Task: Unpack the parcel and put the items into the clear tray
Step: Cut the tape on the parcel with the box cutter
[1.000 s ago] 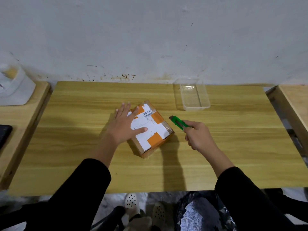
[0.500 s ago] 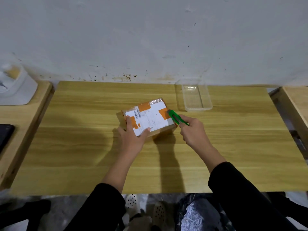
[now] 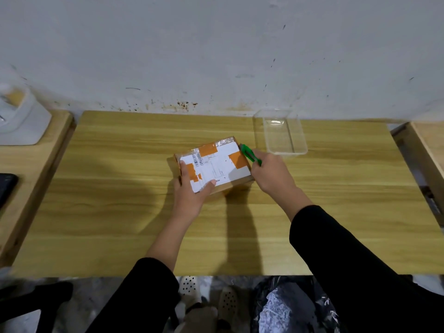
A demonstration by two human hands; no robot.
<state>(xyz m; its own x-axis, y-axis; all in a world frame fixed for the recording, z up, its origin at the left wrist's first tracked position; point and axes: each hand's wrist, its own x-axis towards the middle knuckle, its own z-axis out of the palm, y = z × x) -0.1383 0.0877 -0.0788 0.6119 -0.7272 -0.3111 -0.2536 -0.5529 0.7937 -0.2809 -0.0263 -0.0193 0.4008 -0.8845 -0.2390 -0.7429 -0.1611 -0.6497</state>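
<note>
A small cardboard parcel (image 3: 216, 162) with a white label and orange tape lies in the middle of the wooden table (image 3: 120, 212). My left hand (image 3: 192, 191) grips its near left corner, thumb on the label. My right hand (image 3: 271, 175) holds a green utility knife (image 3: 249, 155) whose tip rests against the parcel's right top edge. The blade itself is too small to see. The clear tray (image 3: 300, 138) stands empty at the back right, just beyond the knife.
A white device (image 3: 21, 121) sits on a side table at the left, with a dark flat object (image 3: 6, 188) nearer to me. Another wooden surface (image 3: 430, 145) adjoins the table on the right. A wall runs right behind the table.
The parcel was turned from a diagonal lie to nearly square with me. My left hand shifted from lying flat on top to gripping the near corner. The knife came up against the parcel's right edge.
</note>
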